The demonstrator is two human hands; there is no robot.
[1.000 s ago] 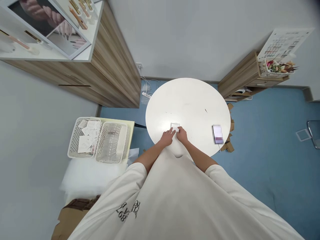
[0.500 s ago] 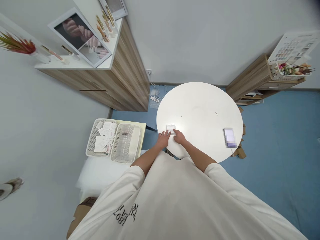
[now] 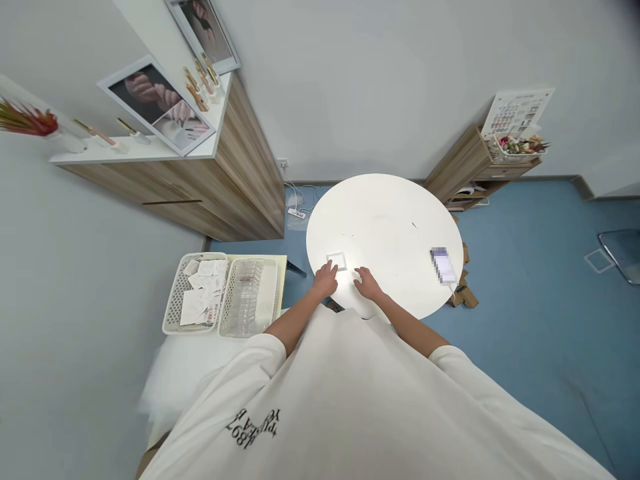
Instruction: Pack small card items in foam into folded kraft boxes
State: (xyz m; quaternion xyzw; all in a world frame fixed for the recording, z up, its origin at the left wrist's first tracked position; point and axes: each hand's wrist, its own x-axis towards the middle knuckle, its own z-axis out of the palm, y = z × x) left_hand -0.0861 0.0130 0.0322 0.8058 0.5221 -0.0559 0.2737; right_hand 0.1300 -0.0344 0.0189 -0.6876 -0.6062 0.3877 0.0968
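Observation:
A small, flat, clear-and-white box [image 3: 341, 259] lies near the left side of the round white table [image 3: 385, 213]. My left hand [image 3: 325, 281] reaches it with fingers stretched and spread, their tips at its near left edge. To the right of the box, my right hand [image 3: 369, 285] hovers at or rests on the tabletop, fingers apart and nothing visible in them. A gap separates this hand from the box. What the box contains is too small to make out.
A blurred-out phone [image 3: 443, 265] with a cable lies at the table's right. On a side stand at left are a basket of paper cards [image 3: 171, 303] and a basket of clear plastic pieces [image 3: 227, 313]. A wooden cabinet [image 3: 245, 173] stands behind; cardboard pieces [image 3: 469, 297] lie on the floor.
My right hand has let go of the box's near edge and moved right, away from it. The left hand stays at the box. The head view has shifted.

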